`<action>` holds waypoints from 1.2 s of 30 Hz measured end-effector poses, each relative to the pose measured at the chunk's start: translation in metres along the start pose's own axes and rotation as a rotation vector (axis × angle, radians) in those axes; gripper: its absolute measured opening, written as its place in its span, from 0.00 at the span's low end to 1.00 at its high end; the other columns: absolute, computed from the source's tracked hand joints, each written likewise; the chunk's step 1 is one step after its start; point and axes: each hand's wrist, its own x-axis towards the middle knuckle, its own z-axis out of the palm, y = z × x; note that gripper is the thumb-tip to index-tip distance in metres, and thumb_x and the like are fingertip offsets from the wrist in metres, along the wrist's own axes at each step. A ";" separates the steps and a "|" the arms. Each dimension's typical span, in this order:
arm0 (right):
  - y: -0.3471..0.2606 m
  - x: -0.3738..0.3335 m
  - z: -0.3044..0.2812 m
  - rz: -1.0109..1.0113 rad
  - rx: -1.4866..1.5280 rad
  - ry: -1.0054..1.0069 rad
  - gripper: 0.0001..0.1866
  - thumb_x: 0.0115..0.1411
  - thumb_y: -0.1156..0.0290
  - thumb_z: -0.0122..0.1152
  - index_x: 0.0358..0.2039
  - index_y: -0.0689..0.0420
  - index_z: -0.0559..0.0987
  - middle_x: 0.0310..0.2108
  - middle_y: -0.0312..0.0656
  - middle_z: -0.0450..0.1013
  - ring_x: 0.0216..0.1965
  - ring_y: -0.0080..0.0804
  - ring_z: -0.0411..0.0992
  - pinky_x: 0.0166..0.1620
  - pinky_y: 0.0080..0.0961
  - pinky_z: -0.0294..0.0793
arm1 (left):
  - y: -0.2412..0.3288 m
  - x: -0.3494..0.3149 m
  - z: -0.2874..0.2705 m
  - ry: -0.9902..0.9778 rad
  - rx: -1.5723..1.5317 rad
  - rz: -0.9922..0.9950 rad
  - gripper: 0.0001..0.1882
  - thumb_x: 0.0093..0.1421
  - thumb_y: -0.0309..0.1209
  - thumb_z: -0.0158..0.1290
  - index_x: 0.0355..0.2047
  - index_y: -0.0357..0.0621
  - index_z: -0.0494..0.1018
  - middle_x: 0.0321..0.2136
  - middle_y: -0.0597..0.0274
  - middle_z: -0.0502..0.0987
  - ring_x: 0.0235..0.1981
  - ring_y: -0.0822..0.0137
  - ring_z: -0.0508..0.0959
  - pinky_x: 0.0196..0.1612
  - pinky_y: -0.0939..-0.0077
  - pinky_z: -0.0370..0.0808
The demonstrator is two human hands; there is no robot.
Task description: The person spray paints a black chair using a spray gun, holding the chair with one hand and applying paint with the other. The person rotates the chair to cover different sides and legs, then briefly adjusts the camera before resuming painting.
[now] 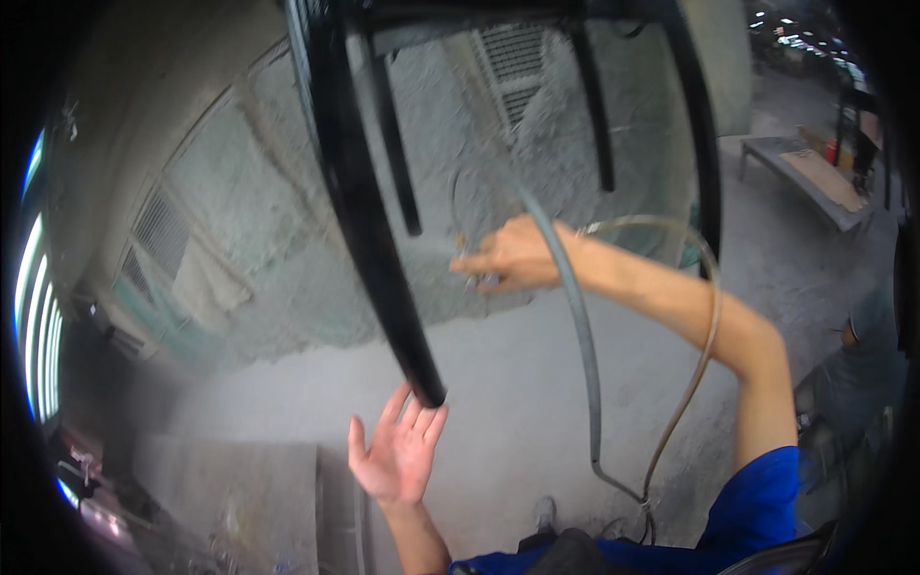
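Observation:
A black furniture frame (369,206) with several legs hangs down from the top of the view. My left hand (398,455) is open, palm up with fingers stretched out. Its fingertips are at the lower end of the nearest leg, seemingly touching it. On the far side of that leg, my right hand (522,254) is closed around a small spray gun (489,281), mostly hidden by the fingers, and one finger points left. A grey hose (581,326) and a yellowish clear hose (710,326) run from near the right hand and wrist down toward my body.
Behind the frame stands a dusty grey-green wall (230,211) with vent grilles (161,230). A flat board (240,498) lies at the lower left. To the far right are a low table (776,158) and a person (867,129). The grey floor (498,383) stretches between.

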 end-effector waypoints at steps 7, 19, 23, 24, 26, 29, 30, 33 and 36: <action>-0.061 -0.052 -0.079 0.219 0.299 0.299 0.22 0.64 0.62 0.67 0.57 0.52 0.80 0.32 0.46 0.81 0.27 0.39 0.81 0.35 0.33 0.82 | 0.029 0.006 0.000 -0.136 0.371 -0.153 0.50 0.70 0.60 0.40 0.71 0.22 0.45 0.67 0.22 0.55 0.71 0.31 0.56 0.73 0.40 0.53; -0.131 -0.176 -0.285 0.841 0.033 1.205 0.21 0.72 0.57 0.58 0.53 0.64 0.78 0.29 0.40 0.77 0.25 0.19 0.74 0.18 0.15 0.66 | -0.036 0.016 -0.009 -0.372 0.208 -0.568 0.51 0.65 0.56 0.47 0.71 0.21 0.46 0.71 0.27 0.50 0.74 0.35 0.50 0.76 0.44 0.44; -0.163 -0.183 -0.335 0.806 -0.256 0.859 0.22 0.71 0.60 0.59 0.55 0.64 0.79 0.30 0.37 0.77 0.26 0.19 0.73 0.21 0.17 0.69 | -0.073 0.015 0.004 -0.452 0.157 -0.656 0.52 0.64 0.52 0.48 0.71 0.19 0.43 0.72 0.31 0.49 0.75 0.41 0.49 0.77 0.51 0.43; -0.178 -0.180 -0.346 0.770 -0.330 0.747 0.22 0.71 0.60 0.59 0.56 0.64 0.79 0.30 0.37 0.78 0.26 0.19 0.73 0.22 0.18 0.70 | -0.084 0.016 0.006 -0.472 0.150 -0.683 0.51 0.64 0.52 0.48 0.71 0.19 0.43 0.73 0.31 0.49 0.75 0.41 0.49 0.77 0.51 0.43; -0.175 -0.162 -0.373 0.290 -0.737 0.535 0.23 0.65 0.63 0.67 0.56 0.64 0.80 0.33 0.40 0.81 0.26 0.23 0.76 0.27 0.21 0.75 | -0.111 0.023 0.014 -0.470 0.072 -0.730 0.51 0.63 0.49 0.49 0.71 0.20 0.43 0.72 0.32 0.49 0.75 0.43 0.50 0.77 0.53 0.45; -0.186 -0.131 -0.407 -0.080 -1.070 0.213 0.27 0.61 0.61 0.70 0.55 0.66 0.80 0.32 0.46 0.82 0.25 0.28 0.79 0.29 0.20 0.76 | -0.152 0.030 0.026 -0.472 -0.016 -0.761 0.49 0.63 0.47 0.49 0.71 0.20 0.44 0.72 0.33 0.50 0.75 0.44 0.51 0.77 0.54 0.45; -0.197 -0.125 -0.411 -0.053 -1.012 0.126 0.28 0.59 0.61 0.72 0.55 0.66 0.80 0.34 0.47 0.83 0.26 0.30 0.80 0.30 0.21 0.78 | -0.164 0.029 0.030 -0.473 -0.041 -0.762 0.48 0.63 0.46 0.49 0.71 0.20 0.44 0.72 0.34 0.51 0.75 0.44 0.51 0.77 0.54 0.46; -0.221 -0.122 -0.396 0.020 -0.754 -0.032 0.30 0.53 0.60 0.75 0.54 0.62 0.81 0.33 0.47 0.82 0.27 0.33 0.81 0.29 0.24 0.80 | -0.200 0.025 0.038 -0.471 -0.168 -0.767 0.45 0.64 0.43 0.48 0.71 0.23 0.45 0.72 0.37 0.52 0.75 0.47 0.53 0.77 0.56 0.47; -0.253 -0.135 -0.372 0.299 -0.539 -0.220 0.30 0.49 0.60 0.78 0.54 0.52 0.83 0.27 0.42 0.79 0.23 0.30 0.79 0.22 0.26 0.77 | -0.237 0.027 0.046 -0.483 -0.249 -0.746 0.44 0.65 0.43 0.46 0.71 0.24 0.45 0.72 0.40 0.54 0.75 0.49 0.53 0.77 0.58 0.47</action>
